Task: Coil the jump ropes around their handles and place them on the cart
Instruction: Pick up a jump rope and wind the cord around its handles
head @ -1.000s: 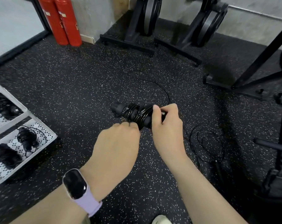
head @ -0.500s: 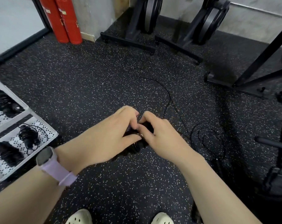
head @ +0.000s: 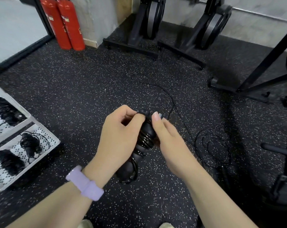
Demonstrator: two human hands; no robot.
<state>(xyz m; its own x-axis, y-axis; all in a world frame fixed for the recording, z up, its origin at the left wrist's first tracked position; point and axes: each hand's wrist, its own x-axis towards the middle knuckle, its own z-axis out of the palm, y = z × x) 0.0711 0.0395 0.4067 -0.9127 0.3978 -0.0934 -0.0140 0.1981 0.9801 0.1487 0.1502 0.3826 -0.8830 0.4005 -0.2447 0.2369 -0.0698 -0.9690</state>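
A black jump rope bundle (head: pixel 145 137), its cord wound around the handles, is held between both hands above the speckled floor, one end pointing away from me. My left hand (head: pixel 121 137) grips its left side, with thumb and forefinger pinching near the top. My right hand (head: pixel 169 140) holds the right side, thumb up by the top end. A loose black cord (head: pixel 170 102) trails from the bundle over the floor. Another loosely looped jump rope (head: pixel 211 148) lies on the floor to the right. The white perforated cart (head: pixel 45 150) at the left holds several coiled ropes (head: pixel 9 162).
Two red fire extinguishers (head: pixel 65 25) stand at the back left by the wall. Black exercise machines (head: pixel 149 23) stand along the back. A dark rack frame (head: pixel 270 63) and its base fill the right side. My shoes show at the bottom edge.
The bundle has turned from lying crosswise to pointing away from me. Both hands dropped low together, then rose again, and the trailing cord shifted on the floor.
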